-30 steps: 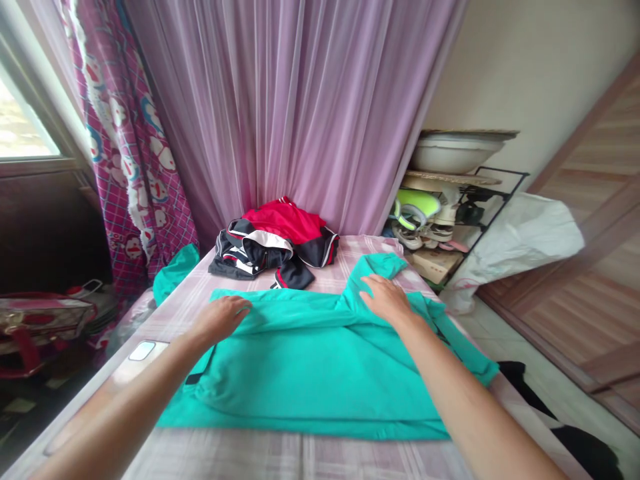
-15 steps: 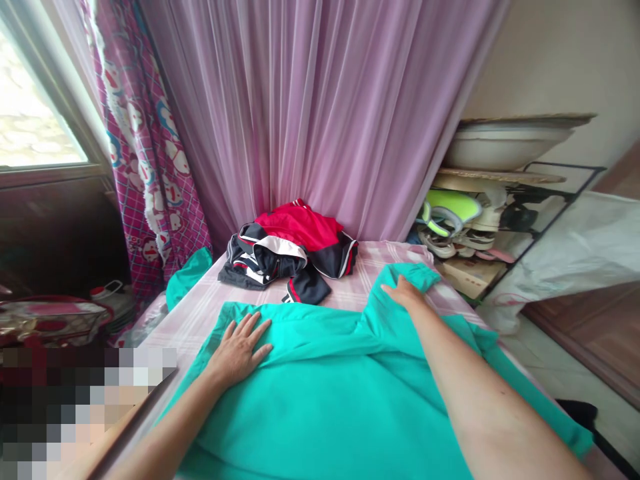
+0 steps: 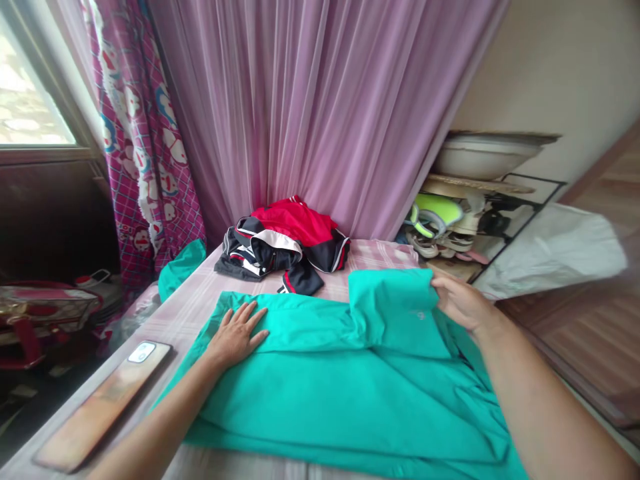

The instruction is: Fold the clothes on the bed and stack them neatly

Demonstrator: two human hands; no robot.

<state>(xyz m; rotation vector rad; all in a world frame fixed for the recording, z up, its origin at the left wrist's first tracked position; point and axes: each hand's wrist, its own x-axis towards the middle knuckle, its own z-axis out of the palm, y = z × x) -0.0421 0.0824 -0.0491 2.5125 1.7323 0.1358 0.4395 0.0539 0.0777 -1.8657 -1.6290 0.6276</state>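
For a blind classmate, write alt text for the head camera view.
Left hand presses flat on a teal garment spread on a checked bed; right hand holds its folded sleeve. Behind lie red-and-black clothes.

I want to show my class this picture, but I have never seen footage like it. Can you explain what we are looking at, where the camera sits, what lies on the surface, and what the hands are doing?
There is no machine here: the camera is worn on a person's head and looks forward and down, so both arms are that person's own. A teal garment is spread on a surface covered with a pink checked cloth. The left hand lies flat and open on the garment. The right hand grips a folded-over part of it at its right edge. Behind lies a heap of red, black and white clothes. A phone lies at the left edge. A shoe rack stands at the right.
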